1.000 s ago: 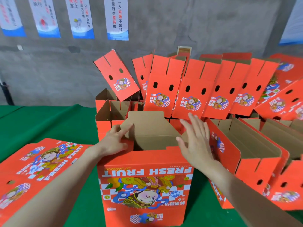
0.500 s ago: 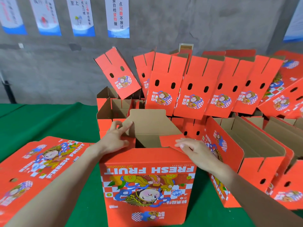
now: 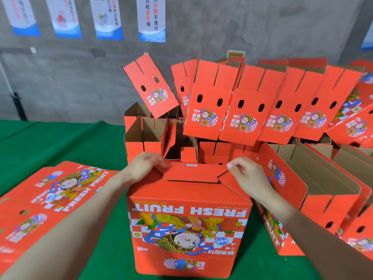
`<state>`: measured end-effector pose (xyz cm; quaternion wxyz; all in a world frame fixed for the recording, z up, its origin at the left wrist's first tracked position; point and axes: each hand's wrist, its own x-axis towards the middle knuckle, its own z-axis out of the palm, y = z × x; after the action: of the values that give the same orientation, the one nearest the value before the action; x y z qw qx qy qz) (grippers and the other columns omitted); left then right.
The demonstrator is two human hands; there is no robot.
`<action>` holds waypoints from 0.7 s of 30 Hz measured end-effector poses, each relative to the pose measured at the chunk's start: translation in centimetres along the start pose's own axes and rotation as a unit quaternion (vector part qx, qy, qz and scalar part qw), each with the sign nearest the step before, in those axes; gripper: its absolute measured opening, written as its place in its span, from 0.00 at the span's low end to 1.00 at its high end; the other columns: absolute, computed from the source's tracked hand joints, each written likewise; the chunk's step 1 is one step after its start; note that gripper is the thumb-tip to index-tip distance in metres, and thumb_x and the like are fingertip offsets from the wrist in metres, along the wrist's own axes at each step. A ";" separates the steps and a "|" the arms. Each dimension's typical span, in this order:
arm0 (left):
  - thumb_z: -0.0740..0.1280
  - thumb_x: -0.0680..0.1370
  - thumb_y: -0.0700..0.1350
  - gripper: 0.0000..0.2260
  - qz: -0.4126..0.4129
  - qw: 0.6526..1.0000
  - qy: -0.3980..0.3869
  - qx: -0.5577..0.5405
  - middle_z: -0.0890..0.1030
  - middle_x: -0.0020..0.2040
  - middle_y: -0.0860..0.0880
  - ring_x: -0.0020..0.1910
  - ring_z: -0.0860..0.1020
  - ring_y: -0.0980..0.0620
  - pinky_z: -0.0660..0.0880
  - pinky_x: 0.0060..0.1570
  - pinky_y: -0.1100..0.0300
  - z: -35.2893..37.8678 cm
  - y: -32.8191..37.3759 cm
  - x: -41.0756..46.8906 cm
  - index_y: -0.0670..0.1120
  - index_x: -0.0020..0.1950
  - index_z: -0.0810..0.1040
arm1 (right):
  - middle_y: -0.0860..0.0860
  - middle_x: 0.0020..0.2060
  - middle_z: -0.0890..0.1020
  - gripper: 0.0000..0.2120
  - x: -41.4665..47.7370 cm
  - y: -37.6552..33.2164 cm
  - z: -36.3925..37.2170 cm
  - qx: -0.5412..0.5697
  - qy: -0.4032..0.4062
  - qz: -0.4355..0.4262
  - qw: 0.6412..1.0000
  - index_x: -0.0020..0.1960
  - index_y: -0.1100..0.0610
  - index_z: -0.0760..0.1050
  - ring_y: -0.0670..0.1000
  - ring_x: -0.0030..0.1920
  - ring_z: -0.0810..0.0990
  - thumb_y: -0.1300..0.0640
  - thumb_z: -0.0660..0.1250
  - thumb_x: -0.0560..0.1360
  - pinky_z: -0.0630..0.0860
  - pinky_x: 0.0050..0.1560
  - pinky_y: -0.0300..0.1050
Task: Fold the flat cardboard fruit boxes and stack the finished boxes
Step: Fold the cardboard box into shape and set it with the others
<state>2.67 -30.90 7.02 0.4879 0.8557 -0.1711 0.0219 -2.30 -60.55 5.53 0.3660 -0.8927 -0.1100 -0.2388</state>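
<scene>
Box [image 3: 189, 219], glossy red corrugated cardboard

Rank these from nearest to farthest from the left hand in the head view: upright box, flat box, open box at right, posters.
1. Upright box: the left hand touches its top flaps.
2. Flat box: on the table, just left of that arm.
3. Open box: to the right, past the right hand.
4. Posters: on the back wall.

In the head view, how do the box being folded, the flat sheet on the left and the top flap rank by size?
Largest: box being folded and flat sheet look alike; the frame edge cuts the sheet off, so they stay unranked.
Smallest: top flap, clearly.
</scene>
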 end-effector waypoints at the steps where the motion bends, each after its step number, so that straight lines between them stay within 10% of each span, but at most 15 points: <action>1: 0.63 0.80 0.43 0.11 -0.009 1.000 -0.016 0.024 0.81 0.41 0.55 0.44 0.77 0.55 0.71 0.44 0.66 0.0 0.0 0.1 0.45 0.40 0.81 | 0.49 0.45 0.80 0.05 0.0 0.0 0.2 -0.004 -0.013 0.001 1.000 0.46 0.56 0.79 0.48 0.48 0.77 0.58 0.65 0.78 0.71 0.49 0.39; 9: 0.74 0.70 0.56 0.36 -0.063 0.974 -0.110 0.190 0.72 0.65 0.50 0.62 0.72 0.52 0.66 0.63 0.63 0.1 -0.4 1.4 0.50 0.74 0.63 | 0.46 0.70 0.69 0.24 2.5 -0.4 0.3 -0.065 -0.254 0.080 0.962 0.71 0.47 0.67 0.48 0.70 0.66 0.51 0.67 0.76 0.63 0.68 0.45; 21: 0.73 0.69 0.60 0.32 -0.037 0.938 -0.075 0.335 0.72 0.65 0.47 0.64 0.68 0.45 0.67 0.63 0.52 1.4 -0.8 2.3 0.55 0.70 0.67 | 0.51 0.68 0.68 0.28 2.7 -0.3 2.6 -0.170 -0.216 0.086 0.958 0.68 0.46 0.66 0.55 0.68 0.64 0.50 0.71 0.71 0.65 0.67 0.52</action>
<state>4.90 -32.29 6.07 0.1589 0.9745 -0.1583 -0.0041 0.86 -58.49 5.47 0.1951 -0.9782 -0.0673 -0.0231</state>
